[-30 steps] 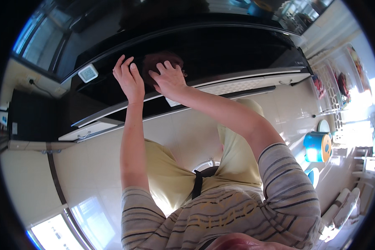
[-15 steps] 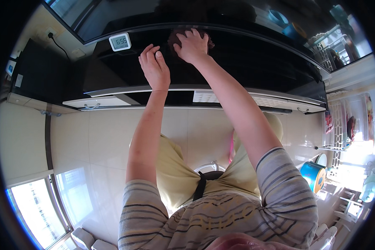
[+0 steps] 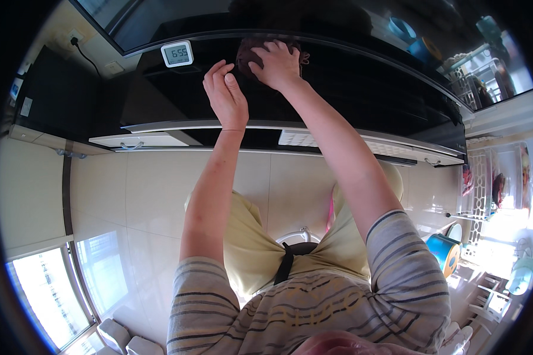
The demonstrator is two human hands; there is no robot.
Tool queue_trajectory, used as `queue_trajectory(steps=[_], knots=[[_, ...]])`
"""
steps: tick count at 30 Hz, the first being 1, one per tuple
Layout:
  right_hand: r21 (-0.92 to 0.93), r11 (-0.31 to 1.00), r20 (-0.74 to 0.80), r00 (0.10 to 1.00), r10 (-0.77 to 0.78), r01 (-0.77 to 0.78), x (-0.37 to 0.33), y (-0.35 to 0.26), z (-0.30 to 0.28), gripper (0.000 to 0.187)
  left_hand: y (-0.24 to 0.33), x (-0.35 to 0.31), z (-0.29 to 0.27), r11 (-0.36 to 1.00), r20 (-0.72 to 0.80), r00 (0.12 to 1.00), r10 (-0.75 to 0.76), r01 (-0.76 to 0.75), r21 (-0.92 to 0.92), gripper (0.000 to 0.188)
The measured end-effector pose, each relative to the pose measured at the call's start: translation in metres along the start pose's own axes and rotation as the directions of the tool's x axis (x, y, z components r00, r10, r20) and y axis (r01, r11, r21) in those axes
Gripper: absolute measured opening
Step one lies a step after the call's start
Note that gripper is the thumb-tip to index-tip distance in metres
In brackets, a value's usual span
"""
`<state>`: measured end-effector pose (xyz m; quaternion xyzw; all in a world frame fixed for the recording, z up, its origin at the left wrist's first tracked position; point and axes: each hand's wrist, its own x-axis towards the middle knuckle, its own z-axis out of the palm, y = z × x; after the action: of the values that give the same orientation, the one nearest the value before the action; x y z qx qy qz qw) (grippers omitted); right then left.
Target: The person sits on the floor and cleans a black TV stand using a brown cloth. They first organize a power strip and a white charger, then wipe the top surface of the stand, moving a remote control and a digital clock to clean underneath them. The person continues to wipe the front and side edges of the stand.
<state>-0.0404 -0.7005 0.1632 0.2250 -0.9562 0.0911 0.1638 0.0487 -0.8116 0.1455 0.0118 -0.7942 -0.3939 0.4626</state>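
Dark brown cloth point(image 3: 247, 54) bunched on glossy black cabinet point(image 3: 361, 83), under right hand point(image 3: 277, 66), fingers spread over it. Long axis roughly side to side, partly hidden; small loop sticks out right. Left hand point(image 3: 226, 94) empty, loosely curved, thumb apart, just beside cloth's left.

Cloth point(image 3: 248, 47): dark brown, soft, matt, loopy edge at right. Tabletop point(image 3: 361, 89): smooth gloss black, glass-like. Screen point(image 3: 308, 18) behind it: also glossy, near-mirror reflections. Clock point(image 3: 177, 54): smooth white casing, looks plastic. Drawer front point(image 3: 295, 138): white, raised pattern, not flat; drawer handle point(image 3: 131, 146) looks like shiny metal. Floor point(image 3: 142, 183): polished pale tile, strong glare. Shirt point(image 3: 320, 296): matt striped knit. Trousers point(image 3: 249, 236): smooth pale yellow fabric. Bins point(image 3: 509, 171) on the right: clear glossy plastic.
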Motion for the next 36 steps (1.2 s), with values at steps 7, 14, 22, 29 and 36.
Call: queue_trajectory(steps=[7, 14, 22, 29, 36], knots=[[0.165, 0.949, -0.197, 0.952, -0.235, 0.269, -0.075, -0.024, -0.012, 0.036, -0.009, 0.001, -0.003, 0.999, -0.02, 0.999, 0.038, -0.037, 0.026, 0.035], [0.049, 0.995, -0.361, 0.927, 0.098, -0.086, -0.154, 0.042, -0.035, 0.033, -0.004, -0.003, -0.002, 0.999, 0.008, 1.0, -0.016, 0.015, 0.051, 0.037], [-0.158, 0.841, -0.43, 0.802, 0.414, -0.518, -0.195, 0.096, -0.047, 0.033, -0.006, -0.002, 0.004, 0.996, 0.024, 1.0, -0.005, 0.003, 0.085, 0.036], [0.114, 0.988, -0.334, 0.932, 0.141, -0.108, -0.154, -0.01, -0.028, 0.037, -0.01, -0.001, 0.002, 0.996, 0.004, 1.0, 0.006, -0.007, 0.084, 0.037], [0.096, 0.992, -0.352, 0.935, -0.043, 0.082, -0.159, -0.017, -0.015, 0.033, -0.016, 0.0, 0.004, 0.998, -0.017, 1.0, 0.015, -0.014, 0.063, 0.036]])
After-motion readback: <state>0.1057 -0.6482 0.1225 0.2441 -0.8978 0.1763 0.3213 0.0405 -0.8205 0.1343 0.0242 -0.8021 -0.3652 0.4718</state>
